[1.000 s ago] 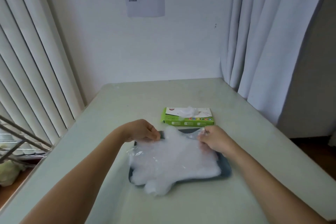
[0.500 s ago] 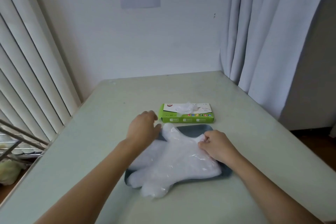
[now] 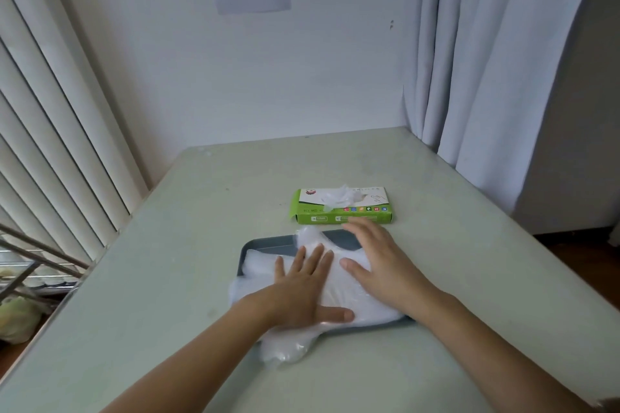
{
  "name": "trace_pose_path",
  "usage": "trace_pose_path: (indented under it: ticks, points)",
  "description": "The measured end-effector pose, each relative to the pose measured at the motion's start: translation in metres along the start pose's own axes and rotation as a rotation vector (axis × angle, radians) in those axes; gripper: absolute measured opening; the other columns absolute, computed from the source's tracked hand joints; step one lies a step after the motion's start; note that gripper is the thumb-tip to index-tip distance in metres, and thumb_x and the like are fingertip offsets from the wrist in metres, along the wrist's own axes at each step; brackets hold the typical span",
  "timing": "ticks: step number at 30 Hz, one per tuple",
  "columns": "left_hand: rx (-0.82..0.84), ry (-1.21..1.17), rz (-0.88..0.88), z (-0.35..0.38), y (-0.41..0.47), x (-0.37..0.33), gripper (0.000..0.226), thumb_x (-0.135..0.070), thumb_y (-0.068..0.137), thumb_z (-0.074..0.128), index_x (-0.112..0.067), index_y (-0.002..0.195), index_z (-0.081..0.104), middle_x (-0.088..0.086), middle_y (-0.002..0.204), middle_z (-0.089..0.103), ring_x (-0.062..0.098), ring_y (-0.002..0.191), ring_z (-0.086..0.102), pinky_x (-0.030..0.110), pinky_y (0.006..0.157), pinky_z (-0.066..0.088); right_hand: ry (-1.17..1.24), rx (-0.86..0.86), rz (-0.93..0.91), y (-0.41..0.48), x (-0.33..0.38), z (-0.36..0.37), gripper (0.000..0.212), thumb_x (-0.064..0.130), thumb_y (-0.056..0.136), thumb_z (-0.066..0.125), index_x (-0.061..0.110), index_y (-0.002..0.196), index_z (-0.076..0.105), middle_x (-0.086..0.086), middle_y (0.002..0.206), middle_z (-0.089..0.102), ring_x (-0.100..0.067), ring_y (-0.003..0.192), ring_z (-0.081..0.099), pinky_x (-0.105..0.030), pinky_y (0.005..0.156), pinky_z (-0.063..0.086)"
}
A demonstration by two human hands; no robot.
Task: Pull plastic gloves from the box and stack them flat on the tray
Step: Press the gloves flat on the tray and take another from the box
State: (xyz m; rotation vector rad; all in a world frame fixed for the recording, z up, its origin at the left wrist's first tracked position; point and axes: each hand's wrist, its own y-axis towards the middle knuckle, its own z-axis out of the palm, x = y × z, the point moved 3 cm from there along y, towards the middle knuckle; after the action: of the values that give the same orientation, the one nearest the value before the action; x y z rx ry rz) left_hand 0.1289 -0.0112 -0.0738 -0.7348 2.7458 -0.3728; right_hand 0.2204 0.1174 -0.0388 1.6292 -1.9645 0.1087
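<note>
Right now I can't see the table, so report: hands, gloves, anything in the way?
Left hand and right hand open, pressing flat on gloves. Gloves on tray, overhanging its near edge. Box beyond tray, nothing blocking.

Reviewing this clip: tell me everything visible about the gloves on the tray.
The gloves are a pile of thin, translucent white plastic, glossy and slightly crinkled. They lie fairly flat on the dark tray. One end spills over the tray's near edge onto the table. The left hand and right hand press down on them with straight fingers.
</note>
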Motion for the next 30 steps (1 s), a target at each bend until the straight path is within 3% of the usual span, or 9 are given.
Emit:
trace_pose_path:
  ticks: [4, 13, 16, 18, 20, 22, 23, 26, 30]
  points:
    - [-0.028, 0.027, 0.027, 0.002, 0.000, 0.000, 0.108, -0.078, 0.080, 0.040, -0.023, 0.150, -0.021, -0.001, 0.157, -0.026, 0.023, 0.143, -0.028, 0.058, 0.115, -0.010, 0.121, 0.390, -0.030, -0.010, 0.014, 0.023, 0.059, 0.024, 0.103, 0.040, 0.024, 0.153, 0.010, 0.023, 0.152, 0.005, 0.009, 0.139, -0.002, -0.004, 0.104, 0.000]
    - [-0.090, 0.030, 0.027, 0.008, -0.012, 0.022, 0.125, -0.097, 0.052, 0.009, -0.025, 0.152, -0.015, -0.002, 0.160, -0.019, 0.013, 0.145, -0.021, 0.048, 0.118, -0.010, -0.329, 0.661, 0.033, -0.014, -0.019, 0.005, 0.086, 0.061, 0.091, 0.044, 0.025, 0.154, -0.004, 0.006, 0.160, -0.013, -0.012, 0.147, -0.009, -0.029, 0.118, -0.005]
    - [-0.007, 0.049, 0.001, -0.003, -0.023, 0.031, 0.121, -0.091, 0.062, 0.030, -0.024, 0.152, -0.015, -0.002, 0.159, -0.019, 0.017, 0.146, -0.018, 0.047, 0.118, -0.007, -0.382, 0.669, 0.083, -0.011, -0.022, -0.008, 0.086, 0.058, 0.089, 0.052, 0.024, 0.154, 0.008, 0.006, 0.161, 0.000, -0.014, 0.148, -0.002, -0.030, 0.118, -0.004]
    - [0.078, -0.001, -0.006, -0.024, -0.031, 0.034, 0.108, -0.070, 0.077, 0.057, -0.025, 0.153, -0.005, -0.006, 0.161, -0.007, 0.016, 0.148, -0.005, 0.038, 0.119, 0.004, -0.371, 0.660, 0.165, -0.005, -0.022, -0.019, 0.073, 0.053, 0.086, 0.060, 0.023, 0.146, 0.034, 0.003, 0.154, 0.030, -0.022, 0.144, 0.019, -0.030, 0.114, 0.018]
    - [0.184, -0.103, -0.043, -0.048, -0.031, 0.040, 0.087, -0.053, 0.084, 0.065, -0.031, 0.152, 0.016, -0.010, 0.156, 0.023, 0.013, 0.144, 0.022, 0.028, 0.112, 0.021, -0.389, 0.635, 0.152, 0.009, -0.018, -0.024, 0.042, 0.048, 0.086, 0.061, 0.014, 0.111, 0.061, -0.005, 0.112, 0.059, -0.022, 0.109, 0.051, -0.032, 0.090, 0.041]
    - [0.202, -0.124, -0.064, -0.072, -0.025, 0.046, 0.063, -0.053, 0.087, 0.061, -0.034, 0.143, 0.038, -0.010, 0.142, 0.046, 0.014, 0.131, 0.043, 0.027, 0.106, 0.035, -0.362, 0.552, 0.129, 0.027, -0.013, -0.023, 0.034, 0.041, 0.086, 0.060, 0.008, 0.080, 0.062, -0.005, 0.078, 0.058, -0.020, 0.074, 0.052, -0.034, 0.070, 0.044]
    - [0.165, -0.125, -0.062, -0.083, -0.020, 0.049, 0.057, -0.054, 0.088, 0.058, -0.033, 0.140, 0.045, -0.009, 0.138, 0.051, 0.013, 0.126, 0.048, 0.029, 0.106, 0.038, -0.330, 0.495, 0.126, 0.038, -0.013, -0.022, 0.032, 0.038, 0.085, 0.060, 0.008, 0.079, 0.065, -0.003, 0.075, 0.061, -0.020, 0.072, 0.054, -0.033, 0.069, 0.045]
    - [-0.017, -0.247, -0.074, -0.108, 0.000, 0.058, 0.056, -0.056, 0.088, 0.057, -0.028, 0.136, 0.051, -0.011, 0.136, 0.054, 0.009, 0.124, 0.050, 0.031, 0.111, 0.033, -0.263, 0.256, 0.050, 0.070, -0.018, -0.021, 0.020, 0.031, 0.086, 0.064, 0.017, 0.100, 0.068, -0.001, 0.102, 0.064, -0.020, 0.101, 0.057, -0.036, 0.087, 0.047]
    - [-0.142, -0.392, -0.102, -0.118, 0.033, 0.061, 0.051, -0.048, 0.089, 0.060, -0.025, 0.134, 0.054, -0.006, 0.139, 0.052, 0.014, 0.125, 0.048, 0.031, 0.108, 0.035, -0.166, 0.089, -0.039, 0.104, -0.033, -0.017, 0.050, 0.009, 0.087, 0.059, 0.021, 0.134, 0.050, 0.001, 0.141, 0.041, -0.018, 0.135, 0.028, -0.029, 0.108, 0.029]
